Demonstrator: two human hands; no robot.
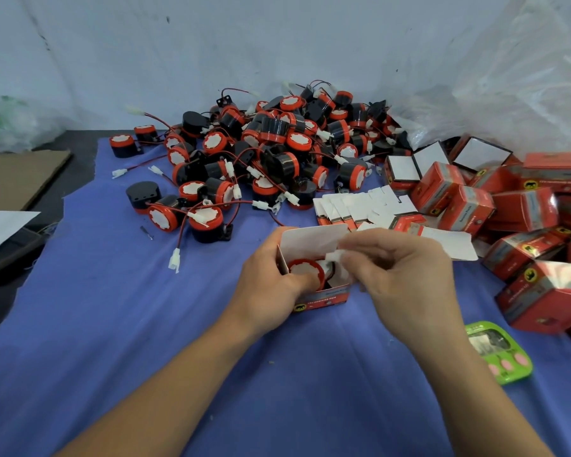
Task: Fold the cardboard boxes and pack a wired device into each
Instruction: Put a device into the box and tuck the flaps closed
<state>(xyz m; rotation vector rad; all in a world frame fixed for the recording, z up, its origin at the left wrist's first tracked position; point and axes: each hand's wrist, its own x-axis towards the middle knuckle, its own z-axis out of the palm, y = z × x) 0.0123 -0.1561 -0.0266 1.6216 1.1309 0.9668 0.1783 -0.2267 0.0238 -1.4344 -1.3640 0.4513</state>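
Near centre: left hand grips open box holding one wired device, red face up. Right hand pinches white connector at the box mouth. Far centre: pile of devices. Right: flat box blanks, folded boxes, green timer. All on blue cloth.
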